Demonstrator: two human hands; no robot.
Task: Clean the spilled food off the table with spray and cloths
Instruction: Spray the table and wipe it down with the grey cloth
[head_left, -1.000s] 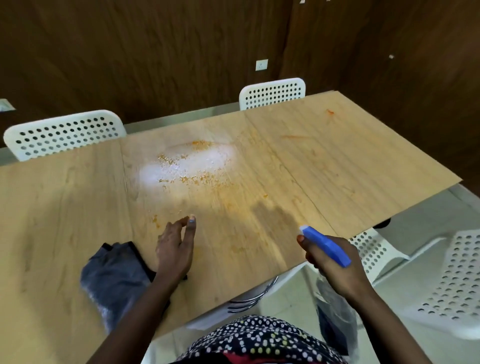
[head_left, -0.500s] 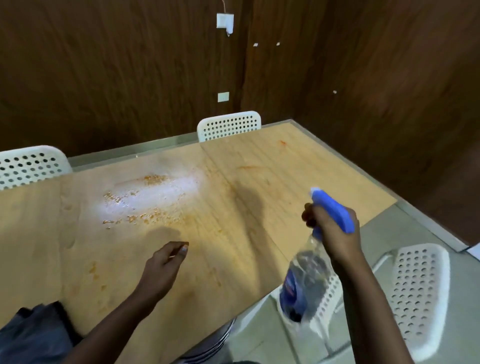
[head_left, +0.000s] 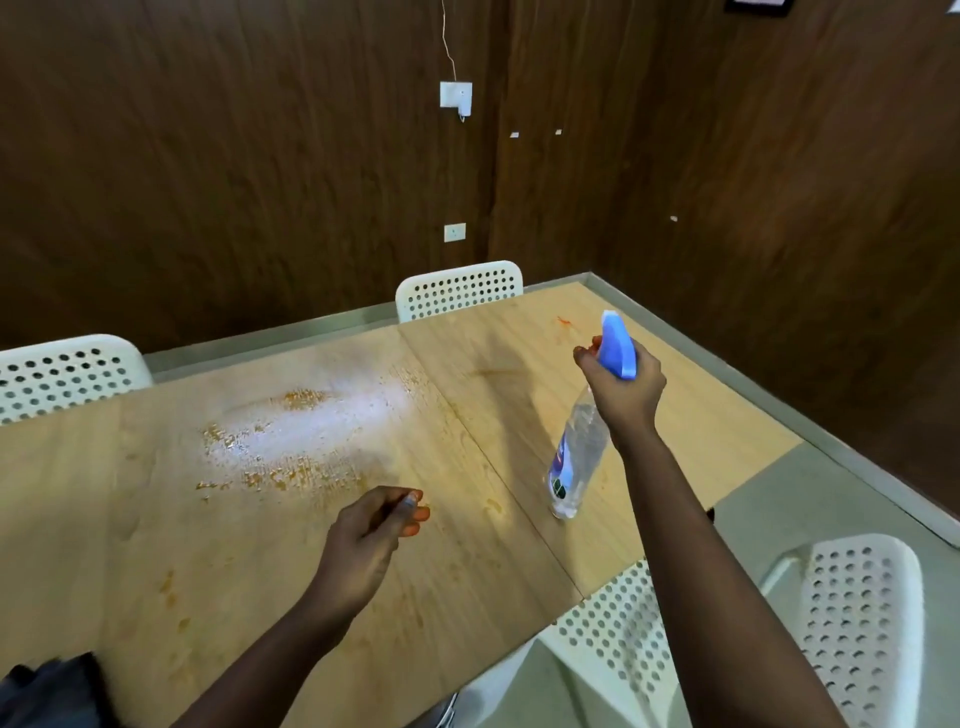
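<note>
- A dark cloth (head_left: 49, 688) lies at the near left corner of the desk (head_left: 130, 545), partly cut off by the frame edge.
- Two white perforated chairs (head_left: 852, 623) stand at the near right side of the desk, one partly tucked under its edge.
- The left hand (head_left: 363, 545) hovers above the middle of the desk. Its fingers (head_left: 410, 512) are loosely curled and grasp nothing.
- Orange smears (head_left: 171, 587) mark the desk surface left of the left forearm.
- The right hand (head_left: 623, 384) holds the spray bottle (head_left: 576, 452) above the right half of the desk. Its fingers are clenched round the neck and trigger, below the blue spray head (head_left: 618, 345).
- The clear body of the bottle hangs down and toward the left; whether its base touches the desk cannot be determined.
- The spilled food (head_left: 291, 467), orange crumbs in a wet, whitish patch, lies on the left-centre of the desk, beyond the left hand and well apart from the bottle.
- A small orange stain (head_left: 563, 322) sits near the far right corner of the desk.
- Two more white perforated chairs (head_left: 460, 288) stand at the far side.
- A dark wood-panelled wall (head_left: 234, 156) carries a white socket (head_left: 455, 94).
</note>
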